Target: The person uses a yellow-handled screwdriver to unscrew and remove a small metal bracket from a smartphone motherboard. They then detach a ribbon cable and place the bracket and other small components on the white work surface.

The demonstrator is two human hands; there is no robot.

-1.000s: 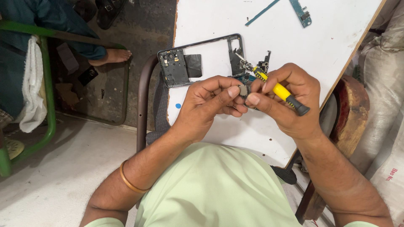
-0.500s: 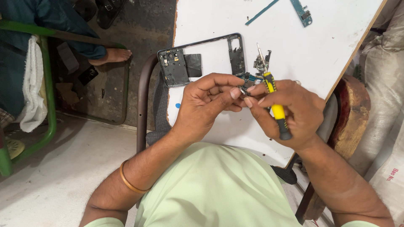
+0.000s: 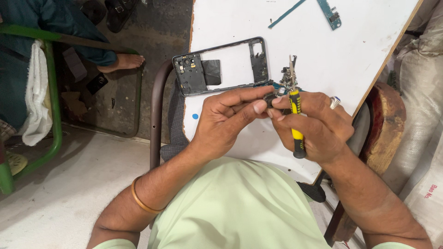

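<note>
Left hand (image 3: 226,122) pinched a small dark part (image 3: 270,97) between thumb and fingers, as a second earlier. Right hand (image 3: 318,127) stayed closed round the yellow screwdriver (image 3: 296,121), which had swung from pointing toward 10 o'clock to nearly 12, handle down toward the body. Tip sat by the part, so work on it looked ongoing. Phone frame (image 3: 221,67) lay at 11 o'clock on the counter (image 3: 360,46), unmoved; boards (image 3: 330,11) at 1 o'clock.

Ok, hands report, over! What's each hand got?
Left hand pinching a small dark part. Right hand gripping yellow-handled screwdriver, tip up. Phone frame on white board, untouched. Nothing blocking.
</note>
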